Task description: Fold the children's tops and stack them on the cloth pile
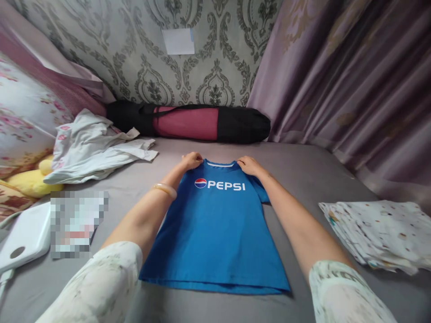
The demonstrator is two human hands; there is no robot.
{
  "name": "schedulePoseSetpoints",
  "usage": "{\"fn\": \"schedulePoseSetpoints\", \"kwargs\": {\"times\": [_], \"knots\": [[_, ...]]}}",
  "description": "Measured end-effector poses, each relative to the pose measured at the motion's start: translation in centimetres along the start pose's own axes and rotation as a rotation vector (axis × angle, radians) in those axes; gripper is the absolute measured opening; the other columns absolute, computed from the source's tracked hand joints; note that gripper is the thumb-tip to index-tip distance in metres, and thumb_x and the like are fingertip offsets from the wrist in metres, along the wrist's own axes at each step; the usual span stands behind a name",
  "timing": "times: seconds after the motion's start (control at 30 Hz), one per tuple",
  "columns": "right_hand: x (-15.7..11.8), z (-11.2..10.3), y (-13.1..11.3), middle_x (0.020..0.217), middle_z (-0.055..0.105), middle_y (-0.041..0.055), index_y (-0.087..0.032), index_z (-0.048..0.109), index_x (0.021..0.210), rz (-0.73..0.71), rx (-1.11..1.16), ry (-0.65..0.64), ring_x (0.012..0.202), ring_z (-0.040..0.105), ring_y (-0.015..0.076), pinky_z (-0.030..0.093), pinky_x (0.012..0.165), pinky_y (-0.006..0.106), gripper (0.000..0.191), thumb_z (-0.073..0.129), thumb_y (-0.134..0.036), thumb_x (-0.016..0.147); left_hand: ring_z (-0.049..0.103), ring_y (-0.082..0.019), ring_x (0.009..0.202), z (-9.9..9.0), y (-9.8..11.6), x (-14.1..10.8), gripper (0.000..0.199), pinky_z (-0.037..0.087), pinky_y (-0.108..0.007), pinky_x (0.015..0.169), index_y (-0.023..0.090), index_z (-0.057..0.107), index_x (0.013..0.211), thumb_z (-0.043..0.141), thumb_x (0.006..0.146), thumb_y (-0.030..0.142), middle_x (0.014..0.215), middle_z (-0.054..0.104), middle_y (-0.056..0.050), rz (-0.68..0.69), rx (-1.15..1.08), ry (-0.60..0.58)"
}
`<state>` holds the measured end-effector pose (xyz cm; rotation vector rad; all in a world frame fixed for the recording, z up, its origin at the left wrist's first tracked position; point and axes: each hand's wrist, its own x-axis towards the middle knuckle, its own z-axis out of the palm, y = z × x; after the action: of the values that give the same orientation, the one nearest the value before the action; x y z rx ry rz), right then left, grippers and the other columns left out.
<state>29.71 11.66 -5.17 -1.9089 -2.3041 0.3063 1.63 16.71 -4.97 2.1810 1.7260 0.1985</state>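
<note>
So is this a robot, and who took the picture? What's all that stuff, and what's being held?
There's no robot here, just someone's two bare hands. The one picture comes from a camera worn on that person's head, looking forward and down, so you see roughly what they see.

The left hand and the right hand hold a blue shirt near its collar, one on each side. It lies flat on a grey sheet, with PEPSI on its front.

On the right is a folded cloth. On the left are crumpled clothes and a white device with a cable. A long black-and-pink bag lies at the back. One spot is blocked out with squares, so I can't tell what's there.
</note>
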Motion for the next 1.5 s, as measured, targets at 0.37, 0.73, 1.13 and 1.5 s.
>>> {"fn": "schedulePoseSetpoints", "kwargs": {"times": [0.37, 0.73, 1.13, 1.5], "knots": [[0.9, 1.5, -0.6, 0.120, 0.066, 0.0072, -0.019, 0.063, 0.114, 0.139, 0.097, 0.031, 0.110, 0.060, 0.0210, 0.042, 0.093, 0.032, 0.025, 0.054, -0.029, 0.093, 0.065, -0.021, 0.093, 0.9, -0.6, 0.6, 0.029, 0.048, -0.027, 0.079, 0.020, 0.071, 0.099, 0.060, 0.082, 0.041, 0.097, 0.074, -0.005, 0.004, -0.082, 0.050], [-0.6, 1.7, -1.9, 0.128, 0.061, 0.0125, -0.019, 0.058, 0.121, 0.125, -0.019, 0.095, 0.119, 0.053, 0.0270, 0.037, 0.100, 0.038, 0.033, 0.042, -0.035, 0.098, 0.057, -0.030, 0.112, 2.9, 0.3, -0.8, 0.026, 0.039, -0.044, 0.093, 0.020, 0.063, 0.102, 0.046, 0.091, 0.037, 0.114, 0.067, -0.011, -0.019, 0.072, 0.204], [-6.4, -1.9, 7.0, 0.076, 0.069, 0.0044, -0.017, 0.072, 0.085, 0.487, 0.356, -0.090, 0.068, 0.063, 0.0156, 0.046, 0.056, 0.023, 0.029, 0.059, -0.043, 0.089, 0.047, -0.031, 0.117, 3.7, 7.4, -3.6, 0.031, 0.033, -0.044, 0.094, 0.022, 0.055, 0.120, 0.044, 0.093, 0.030, 0.125, 0.056, -0.013, 0.315, 0.166, 0.278], [-8.2, -0.9, 7.3, 0.085, 0.072, 0.0098, -0.015, 0.070, 0.094, 0.619, 0.293, 0.114, 0.075, 0.068, 0.0179, 0.050, 0.066, 0.026, 0.034, 0.049, -0.042, 0.095, 0.051, -0.035, 0.119, 1.2, 3.4, -2.5, 0.035, 0.038, -0.050, 0.094, 0.018, 0.059, 0.118, 0.040, 0.090, 0.025, 0.126, 0.060, -0.019, -0.003, 0.181, 0.231]]}}
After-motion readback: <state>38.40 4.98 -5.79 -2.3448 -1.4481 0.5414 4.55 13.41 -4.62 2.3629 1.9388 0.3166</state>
